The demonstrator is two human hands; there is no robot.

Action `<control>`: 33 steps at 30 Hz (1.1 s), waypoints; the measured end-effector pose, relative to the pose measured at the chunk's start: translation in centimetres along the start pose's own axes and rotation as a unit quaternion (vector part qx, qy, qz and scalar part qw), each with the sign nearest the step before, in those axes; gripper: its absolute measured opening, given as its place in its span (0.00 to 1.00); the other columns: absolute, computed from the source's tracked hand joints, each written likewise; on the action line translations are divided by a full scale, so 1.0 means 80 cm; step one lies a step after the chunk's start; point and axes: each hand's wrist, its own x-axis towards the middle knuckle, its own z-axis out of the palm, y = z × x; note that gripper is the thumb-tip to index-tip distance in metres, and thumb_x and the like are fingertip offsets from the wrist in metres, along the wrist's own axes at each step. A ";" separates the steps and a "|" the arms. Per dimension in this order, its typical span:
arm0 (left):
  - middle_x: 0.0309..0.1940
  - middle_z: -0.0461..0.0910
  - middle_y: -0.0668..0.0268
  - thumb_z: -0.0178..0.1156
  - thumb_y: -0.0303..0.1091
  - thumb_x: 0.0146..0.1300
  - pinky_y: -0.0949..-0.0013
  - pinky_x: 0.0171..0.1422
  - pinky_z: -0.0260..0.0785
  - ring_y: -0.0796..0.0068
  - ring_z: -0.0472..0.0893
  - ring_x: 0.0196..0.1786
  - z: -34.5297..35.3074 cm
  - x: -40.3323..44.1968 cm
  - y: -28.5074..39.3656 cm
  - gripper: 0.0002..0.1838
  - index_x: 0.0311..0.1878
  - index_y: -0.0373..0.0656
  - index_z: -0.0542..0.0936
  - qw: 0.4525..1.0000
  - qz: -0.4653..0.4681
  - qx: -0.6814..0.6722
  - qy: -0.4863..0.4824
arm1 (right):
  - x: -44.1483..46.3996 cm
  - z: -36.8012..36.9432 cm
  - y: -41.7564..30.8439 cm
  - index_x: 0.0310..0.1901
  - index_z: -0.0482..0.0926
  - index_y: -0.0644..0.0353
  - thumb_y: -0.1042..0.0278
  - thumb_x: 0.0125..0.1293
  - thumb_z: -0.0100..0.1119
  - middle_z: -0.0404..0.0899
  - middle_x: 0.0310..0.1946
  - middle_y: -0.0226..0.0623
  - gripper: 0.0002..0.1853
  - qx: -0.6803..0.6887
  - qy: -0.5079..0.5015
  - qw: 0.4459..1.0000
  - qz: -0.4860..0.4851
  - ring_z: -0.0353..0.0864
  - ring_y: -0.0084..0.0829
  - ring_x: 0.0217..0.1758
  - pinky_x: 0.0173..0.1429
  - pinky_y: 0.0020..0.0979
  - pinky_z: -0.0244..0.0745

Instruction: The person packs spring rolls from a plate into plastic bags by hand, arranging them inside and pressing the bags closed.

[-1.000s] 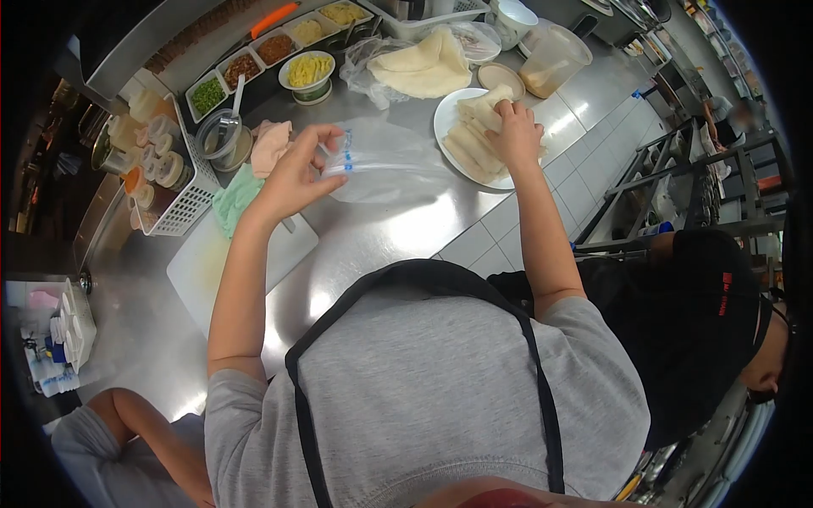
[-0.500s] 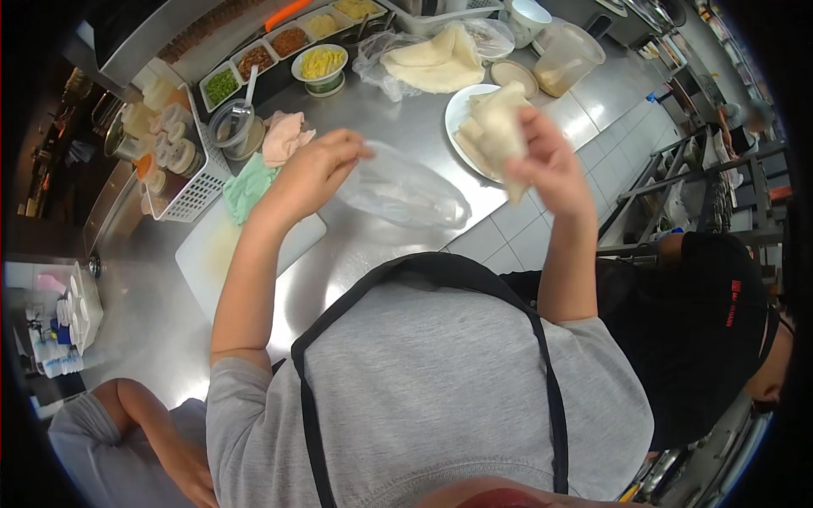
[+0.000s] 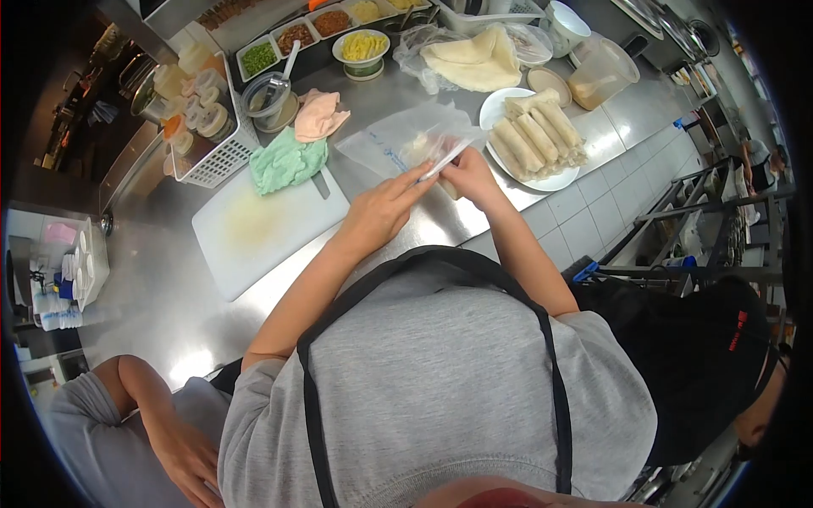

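A clear plastic bag [image 3: 362,146] with faint blue print is held over the steel counter. My left hand [image 3: 379,212] pinches the bag's mouth along its near edge. My right hand [image 3: 471,176] is at the opening, partly behind the plastic, its fingers closed round a pale uncooked spring roll [image 3: 450,190] that is mostly hidden. Something pale shows blurred through the bag. To the right, a white plate [image 3: 559,183] carries several spring rolls [image 3: 542,140] laid side by side.
Left are a white cutting board [image 3: 271,237], green cloth [image 3: 288,161], pink cloth [image 3: 320,114] and bottle basket [image 3: 218,161]. Behind lie wrapper sheets [image 3: 474,61], a yellow-filled bowl [image 3: 362,49] and a plastic pitcher [image 3: 603,76]. People stand on both sides.
My right hand has moved left from above the plate to the bag's mouth, bringing pale rolls with it. My left hand has come right and nearer, still on the bag. The view has shifted.
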 end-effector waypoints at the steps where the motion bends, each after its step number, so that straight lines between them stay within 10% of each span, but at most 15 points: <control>1: 0.65 0.68 0.69 0.56 0.20 0.52 0.66 0.48 0.75 0.63 0.78 0.52 0.000 -0.003 0.000 0.32 0.64 0.51 0.70 1.000 -0.004 0.002 0.002 | 0.001 -0.001 -0.003 0.49 0.78 0.65 0.63 0.56 0.64 0.82 0.39 0.41 0.21 -0.007 -0.016 1.000 -0.018 0.81 0.27 0.40 0.45 0.30 0.74; 8: 0.68 0.64 0.71 0.54 0.19 0.51 0.66 0.44 0.76 0.65 0.79 0.46 0.012 -0.019 0.007 0.36 0.67 0.54 0.66 1.000 0.003 -0.010 -0.006 | 0.018 0.033 0.032 0.46 0.78 0.65 0.59 0.60 0.60 0.82 0.34 0.39 0.18 0.090 0.016 0.996 -0.004 0.81 0.34 0.38 0.45 0.32 0.74; 10: 0.68 0.64 0.72 0.54 0.19 0.51 0.66 0.43 0.76 0.66 0.79 0.45 0.014 -0.021 0.011 0.37 0.67 0.54 0.66 1.000 -0.007 -0.009 -0.021 | 0.032 0.040 0.027 0.45 0.77 0.64 0.55 0.61 0.59 0.81 0.36 0.44 0.20 -0.261 0.090 0.937 -0.213 0.81 0.40 0.40 0.45 0.36 0.74; 11: 0.68 0.64 0.72 0.54 0.19 0.51 0.66 0.42 0.76 0.66 0.79 0.45 0.014 -0.021 0.013 0.37 0.67 0.54 0.65 0.999 -0.016 -0.019 -0.022 | 0.038 0.031 0.023 0.45 0.76 0.64 0.52 0.62 0.57 0.79 0.41 0.50 0.21 -0.341 0.029 0.931 -0.128 0.79 0.44 0.44 0.47 0.39 0.73; 17: 0.69 0.62 0.73 0.53 0.17 0.50 0.67 0.41 0.77 0.67 0.80 0.44 0.018 -0.022 0.020 0.39 0.68 0.55 0.64 0.999 -0.030 -0.039 -0.018 | 0.076 0.015 0.055 0.44 0.76 0.62 0.58 0.60 0.57 0.80 0.38 0.47 0.17 -0.393 0.155 0.861 -0.282 0.80 0.47 0.39 0.46 0.40 0.73; 21: 0.69 0.62 0.73 0.53 0.17 0.49 0.68 0.39 0.77 0.68 0.80 0.44 0.026 -0.015 0.019 0.40 0.68 0.55 0.64 0.998 -0.026 -0.023 -0.044 | 0.082 0.008 0.069 0.45 0.76 0.63 0.60 0.61 0.55 0.80 0.41 0.46 0.16 -0.339 0.176 0.908 -0.171 0.80 0.46 0.41 0.48 0.39 0.73; 23: 0.69 0.62 0.72 0.53 0.17 0.49 0.67 0.40 0.77 0.67 0.80 0.45 0.024 -0.009 0.020 0.39 0.68 0.53 0.64 0.998 -0.023 -0.030 -0.048 | 0.077 0.008 0.061 0.49 0.75 0.63 0.63 0.63 0.50 0.80 0.44 0.47 0.16 -0.520 0.106 0.841 -0.106 0.79 0.45 0.45 0.49 0.38 0.72; 27: 0.68 0.62 0.67 0.52 0.16 0.48 0.63 0.45 0.77 0.61 0.79 0.50 0.032 -0.003 0.017 0.37 0.66 0.48 0.65 0.997 -0.046 -0.055 -0.014 | 0.071 0.000 0.058 0.47 0.73 0.62 0.61 0.54 0.63 0.79 0.39 0.47 0.21 -0.415 0.138 0.879 -0.193 0.79 0.47 0.42 0.46 0.41 0.73; 33: 0.68 0.61 0.63 0.51 0.16 0.47 0.60 0.48 0.76 0.57 0.77 0.53 0.026 0.014 0.014 0.35 0.65 0.42 0.66 0.993 -0.098 -0.055 -0.022 | 0.061 -0.017 0.029 0.42 0.75 0.63 0.62 0.64 0.49 0.79 0.40 0.51 0.13 -0.427 0.148 0.877 -0.162 0.78 0.51 0.44 0.49 0.42 0.72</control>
